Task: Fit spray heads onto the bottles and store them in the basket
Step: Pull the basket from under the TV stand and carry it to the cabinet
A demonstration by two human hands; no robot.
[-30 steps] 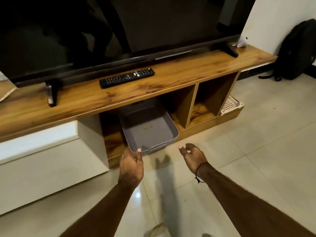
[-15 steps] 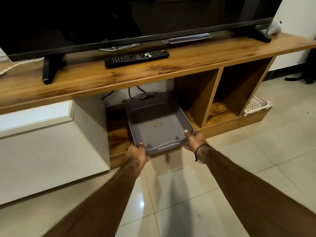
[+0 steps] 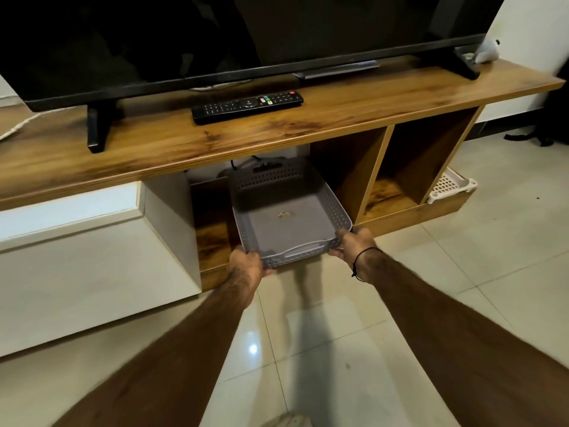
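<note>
We see television (image 3: 215, 41) on wood counter (image 3: 338, 118); remote (image 3: 248, 106) lies before it. Grey basket (image 3: 286, 223) sits in open shelf compartment below, near edge overhanging tiled floor (image 3: 462, 272). Left hand (image 3: 246, 268) grips near-left corner, right hand (image 3: 354, 245) near-right corner; fingers curl round rim. No bottles in view.

Both hands, left hand (image 3: 246, 262), right hand (image 3: 354, 243), gripping grey basket (image 3: 335, 208) (front corners)
</note>
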